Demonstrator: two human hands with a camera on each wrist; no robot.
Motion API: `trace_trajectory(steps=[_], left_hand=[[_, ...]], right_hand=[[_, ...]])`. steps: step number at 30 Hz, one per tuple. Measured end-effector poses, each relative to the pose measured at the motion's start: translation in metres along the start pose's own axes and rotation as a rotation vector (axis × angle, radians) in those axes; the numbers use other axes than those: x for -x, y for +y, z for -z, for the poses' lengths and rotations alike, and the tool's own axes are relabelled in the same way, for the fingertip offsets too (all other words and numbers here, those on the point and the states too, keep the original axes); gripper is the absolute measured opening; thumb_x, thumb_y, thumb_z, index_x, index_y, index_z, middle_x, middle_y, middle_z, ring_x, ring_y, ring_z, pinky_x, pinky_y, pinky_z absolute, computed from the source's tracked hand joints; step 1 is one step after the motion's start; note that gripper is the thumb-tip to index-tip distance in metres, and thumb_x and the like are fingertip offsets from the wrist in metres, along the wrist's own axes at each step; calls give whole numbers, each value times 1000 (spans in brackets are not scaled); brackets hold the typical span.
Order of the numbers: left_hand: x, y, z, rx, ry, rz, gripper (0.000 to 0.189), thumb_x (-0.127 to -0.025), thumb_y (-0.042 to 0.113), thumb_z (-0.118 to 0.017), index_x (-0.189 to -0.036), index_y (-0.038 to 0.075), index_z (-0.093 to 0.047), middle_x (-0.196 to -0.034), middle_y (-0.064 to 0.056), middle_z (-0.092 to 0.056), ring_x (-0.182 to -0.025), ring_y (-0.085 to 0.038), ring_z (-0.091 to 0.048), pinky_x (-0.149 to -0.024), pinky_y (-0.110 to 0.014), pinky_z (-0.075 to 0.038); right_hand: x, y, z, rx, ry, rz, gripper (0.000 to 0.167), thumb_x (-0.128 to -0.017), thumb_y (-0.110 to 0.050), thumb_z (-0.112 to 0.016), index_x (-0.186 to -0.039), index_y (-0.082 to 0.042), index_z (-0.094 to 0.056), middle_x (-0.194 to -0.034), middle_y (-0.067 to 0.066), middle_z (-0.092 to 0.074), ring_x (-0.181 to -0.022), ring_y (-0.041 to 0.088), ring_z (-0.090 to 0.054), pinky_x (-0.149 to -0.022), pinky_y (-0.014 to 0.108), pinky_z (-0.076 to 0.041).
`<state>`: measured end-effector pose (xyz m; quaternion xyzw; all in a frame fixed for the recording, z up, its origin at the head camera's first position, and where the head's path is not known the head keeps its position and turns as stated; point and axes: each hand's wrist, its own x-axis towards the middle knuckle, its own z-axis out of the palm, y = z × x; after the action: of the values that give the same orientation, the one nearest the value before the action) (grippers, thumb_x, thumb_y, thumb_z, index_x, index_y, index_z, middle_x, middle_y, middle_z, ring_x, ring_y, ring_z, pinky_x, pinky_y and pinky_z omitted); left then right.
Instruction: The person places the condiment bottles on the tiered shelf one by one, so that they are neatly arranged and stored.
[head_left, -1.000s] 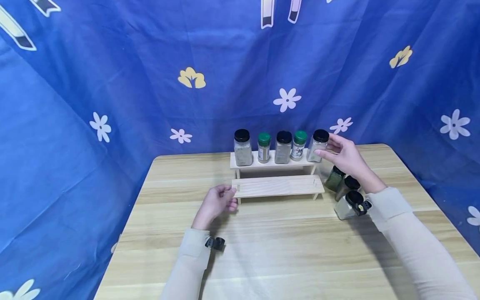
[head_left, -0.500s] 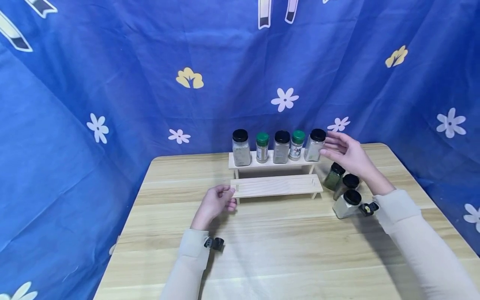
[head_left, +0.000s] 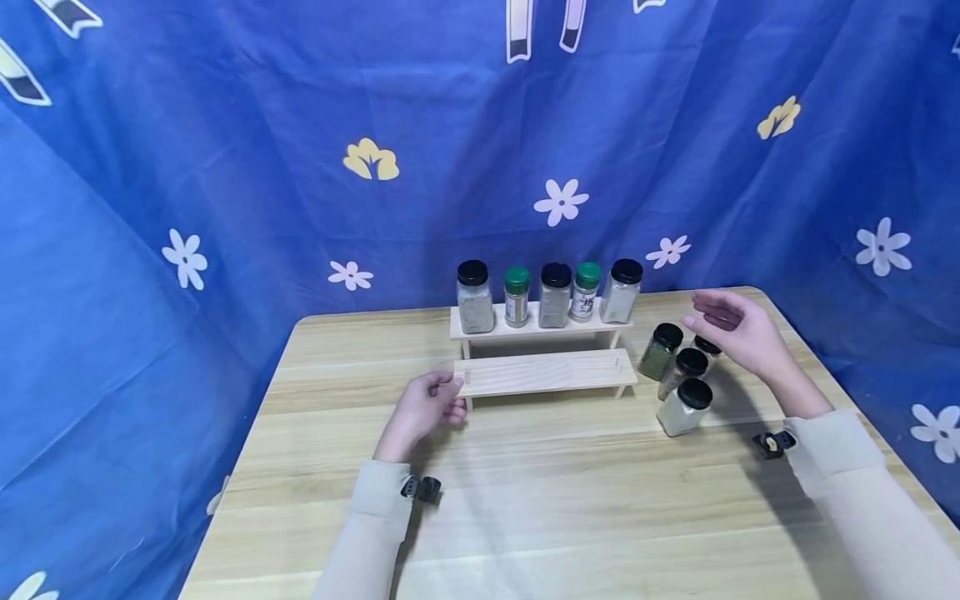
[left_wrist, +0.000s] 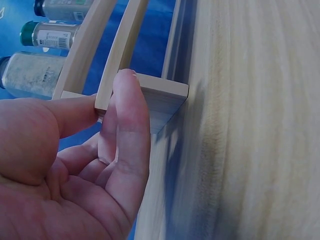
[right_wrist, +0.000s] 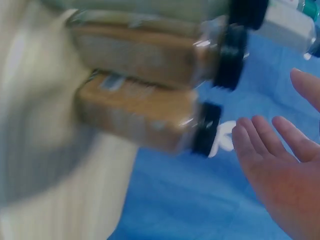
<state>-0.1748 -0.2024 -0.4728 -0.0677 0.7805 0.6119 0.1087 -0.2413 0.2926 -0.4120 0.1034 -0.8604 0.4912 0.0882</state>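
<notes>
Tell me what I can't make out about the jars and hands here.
Head view: the rearmost black-lidded jar on the table, partly hidden by the right hand and a nearer black-lidded jar.
Right wrist view: any print on the clear, brown-filled jars, blurred; the right hand, cut off by the right edge.
Left wrist view: the lowest jar's dark lid, cut off by the left edge.

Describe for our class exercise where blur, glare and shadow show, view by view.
Right wrist: black-lidded spice jars smeared by blur, with small highlights; head: pale glare on the wooden tabletop, soft shadow beside the right sleeve; left wrist: left hand fairly crisp, shadow beside the wooden rack.
</notes>
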Motion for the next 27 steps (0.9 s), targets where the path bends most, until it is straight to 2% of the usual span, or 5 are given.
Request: trace_trajectory(steps=[9,13,16,22,27], left_hand=[[0,1,0,6,-5,26,52,-108,21,-60,-148,-10,-46,-99,-22,-73,-74,-18,-74,-77,-35,-71],[1,1,0,19,-10,28,53,-108,20,-60,-149,-11,-45,-98,-22,-73,-73,-17,-74,-77,-34,-71],[0,1,0,21,-11,31,54,-108,20,-60,-149,-11,-45,-98,-22,-73,-73,-16,-74,-77,-33,-71],[-1,0,1,14,-8,35,54,-108,20,-60,-149,-11,-45,-99,-22,-74,-73,-16,-74,-77,-33,-71],[-1,0,0,20,-4,43,53,-108,20,-60,-149,-10,-45,-99,-22,-74,-74,-16,-74,-76,-33,-71]], right_hand=[[23,36,4,10,45,-2,53,-96,-9,-76,-140,12,-56,-110,-40,-56,-106,-23,-55,-98,-4,-47],[28,45,4,27,40,2,53,-96,-6,-75,-141,14,-54,-124,4,-74,-105,-23,-55,-95,-4,-48],[32,52,2,31,27,-1,54,-96,-3,-74,-142,15,-52,-136,37,-61,-103,-24,-53,-94,-4,-49],[38,68,-4,-50,7,-24,50,-92,7,-73,-135,21,-51,-108,-11,-69,-96,-22,-59,-86,-1,-55],[44,78,-8,-3,-24,-32,46,-92,8,-73,-130,22,-51,-113,30,-70,-92,-21,-58,-81,-2,-55]])
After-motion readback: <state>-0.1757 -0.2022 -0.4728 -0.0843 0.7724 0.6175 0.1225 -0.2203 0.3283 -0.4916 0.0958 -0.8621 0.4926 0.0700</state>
